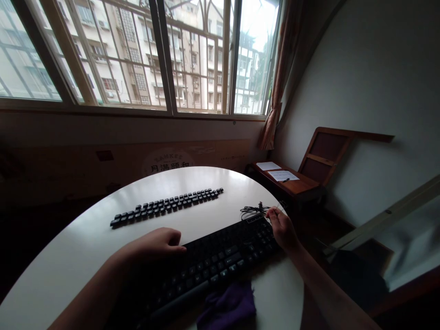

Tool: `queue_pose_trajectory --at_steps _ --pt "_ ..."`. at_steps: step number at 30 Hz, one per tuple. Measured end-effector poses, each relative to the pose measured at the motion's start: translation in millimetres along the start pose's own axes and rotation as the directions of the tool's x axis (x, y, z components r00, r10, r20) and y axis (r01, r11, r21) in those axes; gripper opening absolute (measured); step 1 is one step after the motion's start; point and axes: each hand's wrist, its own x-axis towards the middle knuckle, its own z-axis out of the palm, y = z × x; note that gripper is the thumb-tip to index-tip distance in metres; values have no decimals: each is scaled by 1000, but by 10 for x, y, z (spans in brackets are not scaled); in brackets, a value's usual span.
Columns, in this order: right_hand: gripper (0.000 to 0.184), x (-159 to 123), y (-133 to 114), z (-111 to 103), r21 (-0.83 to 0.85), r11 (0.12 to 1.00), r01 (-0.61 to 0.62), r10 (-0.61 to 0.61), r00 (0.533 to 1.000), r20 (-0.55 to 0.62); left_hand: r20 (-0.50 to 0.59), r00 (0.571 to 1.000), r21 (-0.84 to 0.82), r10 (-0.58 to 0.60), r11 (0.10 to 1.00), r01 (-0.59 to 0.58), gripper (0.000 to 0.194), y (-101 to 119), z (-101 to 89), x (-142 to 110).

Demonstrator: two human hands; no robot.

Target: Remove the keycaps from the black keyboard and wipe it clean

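Fingers of the right hand (283, 230) bunch at the far right corner of the black keyboard (220, 263), those of the left hand (163, 240) curl at its far edge; whether either set pinches it, I cannot tell. It sits at the near side of the white worktop (68, 250), nearer than the loose keycaps (168, 204), and should handle light, stiff and slightly slick, best held by its 2 short ends.

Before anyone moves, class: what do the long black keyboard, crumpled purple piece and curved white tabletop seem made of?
Keyboard: probably plastic, satin; key tops show soft glints.
Purple piece: likely matte fabric; soft folds, frayed-looking edge.
Tabletop: smooth, somewhat glossy, with window-light sheen; perhaps laminate or paint.
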Motion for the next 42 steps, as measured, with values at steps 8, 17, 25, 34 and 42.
queue_pose_trajectory --at_steps 8,17,25,34,42 --pt "33 -31 -7 -11 40 999 -29 31 999 -37 0 1000 -7 9 1000 -9 50 19 -6 -3" --pt "33 -18 14 -5 122 989 -83 94 992 -87 15 1000 46 9 999 -10 47 46 -11 -11" --pt "32 -45 -13 -24 216 972 -89 115 987 -113 20 1000 50 15 999 -16 46 65 -16 -34" --pt "20 328 -1113 -47 214 954 209 -282 866 413 -183 980 37 72 997 -66 54 466 -117 -241" --pt "17 906 -2057 395 428 883 191 -466 257 847 -348 885 -304 307 857 -417 50 632 -133 -291"
